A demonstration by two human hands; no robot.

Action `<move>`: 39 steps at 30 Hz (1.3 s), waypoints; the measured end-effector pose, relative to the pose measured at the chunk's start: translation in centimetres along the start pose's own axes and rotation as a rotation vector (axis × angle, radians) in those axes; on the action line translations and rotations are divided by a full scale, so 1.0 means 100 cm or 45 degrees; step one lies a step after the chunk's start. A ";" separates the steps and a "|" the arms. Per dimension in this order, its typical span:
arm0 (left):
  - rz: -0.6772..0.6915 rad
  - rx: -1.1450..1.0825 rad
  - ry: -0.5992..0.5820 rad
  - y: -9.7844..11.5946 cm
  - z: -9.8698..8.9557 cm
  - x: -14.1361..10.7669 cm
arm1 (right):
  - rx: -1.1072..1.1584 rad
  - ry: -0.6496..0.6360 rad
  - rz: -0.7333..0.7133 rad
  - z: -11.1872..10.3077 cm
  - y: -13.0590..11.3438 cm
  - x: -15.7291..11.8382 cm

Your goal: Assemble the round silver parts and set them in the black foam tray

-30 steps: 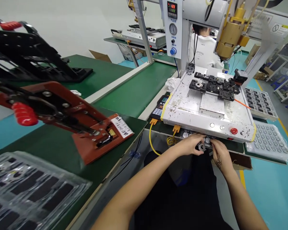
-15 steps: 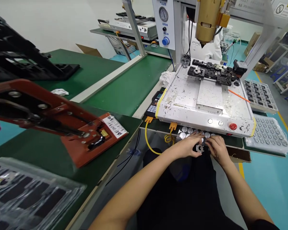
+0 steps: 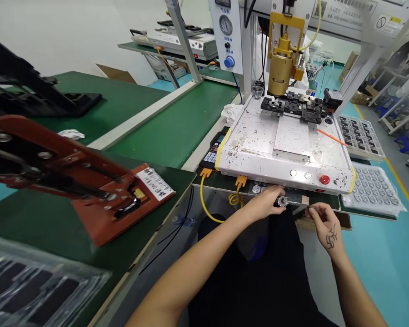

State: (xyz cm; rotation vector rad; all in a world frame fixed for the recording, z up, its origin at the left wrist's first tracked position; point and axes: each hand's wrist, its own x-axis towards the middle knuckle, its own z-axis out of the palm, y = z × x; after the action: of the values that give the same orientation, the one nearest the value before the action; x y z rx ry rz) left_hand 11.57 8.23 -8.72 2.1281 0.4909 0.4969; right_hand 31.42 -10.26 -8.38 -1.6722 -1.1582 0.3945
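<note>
A small round silver metal part is sitting clamped between the bare left hand's thumb and fingers, near the dark-green bench's front edge; rightward, the bare right hand is holding its fingertips together, on what I cannot tell.

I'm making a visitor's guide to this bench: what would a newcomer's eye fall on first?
Probably the gold cylinder hanging above the white machine base, near the black fixture at its back. The rust-red lever press on the green table at the left would likely come next. Below the base's front edge, the left hand holds a round metal part.
</note>
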 end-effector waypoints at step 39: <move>-0.460 -1.472 0.471 0.096 -0.028 -0.111 | 0.299 -0.715 0.013 0.050 -0.120 0.022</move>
State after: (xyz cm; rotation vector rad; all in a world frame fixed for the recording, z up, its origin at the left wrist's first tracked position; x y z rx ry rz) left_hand 2.33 -0.81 -1.22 0.8243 0.5779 0.7294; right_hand 22.85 -5.44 0.41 -1.3975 -1.4383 1.0125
